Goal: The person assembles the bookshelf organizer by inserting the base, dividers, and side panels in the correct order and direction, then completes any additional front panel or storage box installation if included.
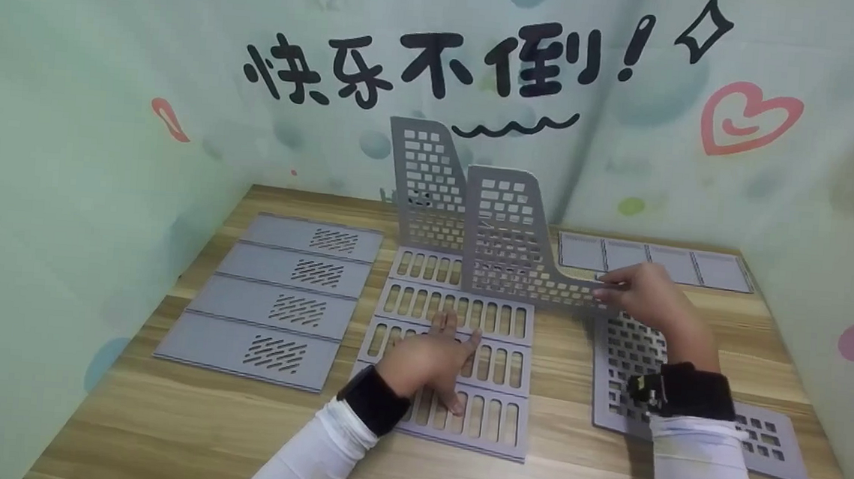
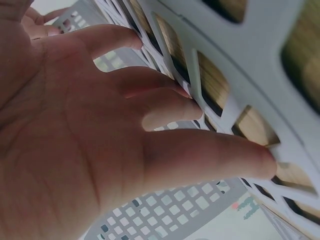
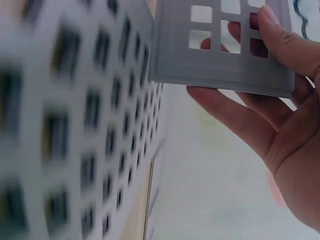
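Observation:
My left hand point(image 1: 428, 356) rests with spread fingers on a grey slotted panel point(image 1: 495, 341) lying flat in the middle of the table. In the left wrist view its fingertips point(image 2: 262, 162) touch the bars between the slots. My right hand point(image 1: 644, 300) pinches the low end of a grey L-shaped grid panel point(image 1: 510, 226), thumb on one face and fingers on the other. That panel stands upright at the slotted panel's right side, near its back. Another tall grid panel point(image 1: 431, 187) stands upright behind it, its lower right part hidden.
A grey panel with slanted cuts point(image 1: 281, 282) lies flat at the left. Under my right forearm lies another grid panel point(image 1: 625, 358), partly covered. A plain sectioned panel point(image 1: 662, 263) lies at the back right. A printed curtain point(image 1: 328, 142) closes off the back and sides.

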Motion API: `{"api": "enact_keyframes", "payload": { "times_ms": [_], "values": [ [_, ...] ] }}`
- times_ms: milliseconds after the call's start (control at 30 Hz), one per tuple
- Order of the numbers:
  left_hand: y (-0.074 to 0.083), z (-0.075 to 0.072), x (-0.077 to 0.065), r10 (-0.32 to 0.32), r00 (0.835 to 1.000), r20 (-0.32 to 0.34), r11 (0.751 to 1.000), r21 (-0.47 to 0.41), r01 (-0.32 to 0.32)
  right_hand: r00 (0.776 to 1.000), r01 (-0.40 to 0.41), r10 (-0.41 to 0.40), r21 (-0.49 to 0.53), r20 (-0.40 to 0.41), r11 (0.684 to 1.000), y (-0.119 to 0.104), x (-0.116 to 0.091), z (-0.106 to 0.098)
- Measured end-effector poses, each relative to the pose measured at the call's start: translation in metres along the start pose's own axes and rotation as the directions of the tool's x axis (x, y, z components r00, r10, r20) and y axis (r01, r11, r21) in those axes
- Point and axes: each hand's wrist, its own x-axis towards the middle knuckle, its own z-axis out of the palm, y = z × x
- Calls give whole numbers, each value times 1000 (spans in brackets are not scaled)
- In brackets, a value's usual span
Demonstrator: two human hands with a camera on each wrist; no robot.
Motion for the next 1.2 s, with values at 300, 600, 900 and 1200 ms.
{"api": "enact_keyframes", "payload": {
  "times_ms": [300, 600, 900, 1200],
  "values": [
    [-2, 3, 1, 10, 1000, -17, 1000, 7, -10, 996, 89, -89, -2, -12, 996, -29, 19, 28],
    [-1, 1, -1, -9, 1000, -5, 1000, 2, 9, 996, 58, -56, -35, 64, 998, -31, 15, 18],
    [0, -1, -1, -18, 1000, -7, 1000, -11, 18, 998, 38, -36, -40, 47, 998, -8, 6, 7],
    [-1, 1, -2, -8, 1000, 2, 1000, -16, 8, 986, 156, -160, -82, -42, 984, -30, 24, 42]
  ]
}}
